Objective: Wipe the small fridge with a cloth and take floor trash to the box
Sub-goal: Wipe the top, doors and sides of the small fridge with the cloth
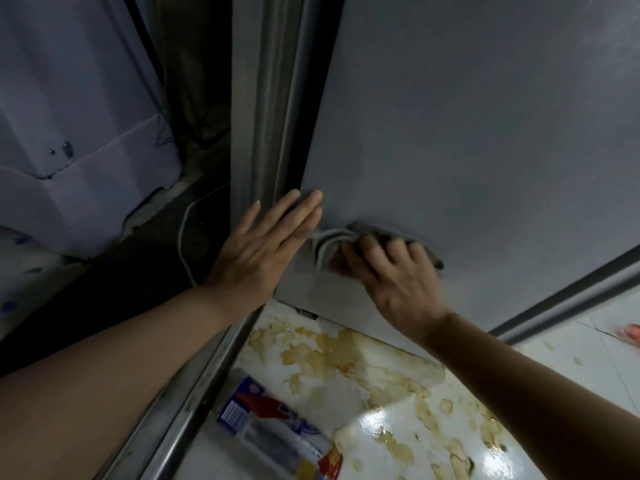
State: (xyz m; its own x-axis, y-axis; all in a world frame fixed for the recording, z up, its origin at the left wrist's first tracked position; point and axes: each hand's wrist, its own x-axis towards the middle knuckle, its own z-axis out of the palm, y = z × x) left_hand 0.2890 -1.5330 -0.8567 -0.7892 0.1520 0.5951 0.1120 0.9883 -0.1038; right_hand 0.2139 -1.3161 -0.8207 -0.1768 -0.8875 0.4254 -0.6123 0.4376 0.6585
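— Where's the cloth?
— Bunched under my right hand [391,271], fingers curled round the cloth [332,239] — low on the fridge [485,133] panel.
— Left?
— My left hand [266,247] lies flat, fingers straight, at nine o'clock. Wrapper [273,431] at six, on the floor [398,445].

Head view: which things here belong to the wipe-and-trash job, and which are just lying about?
Job:
fridge
grey cloth, pressed by right hand
left hand, flat on the fridge edge
plastic wrapper on the floor

Lying about:
white cable
pink object
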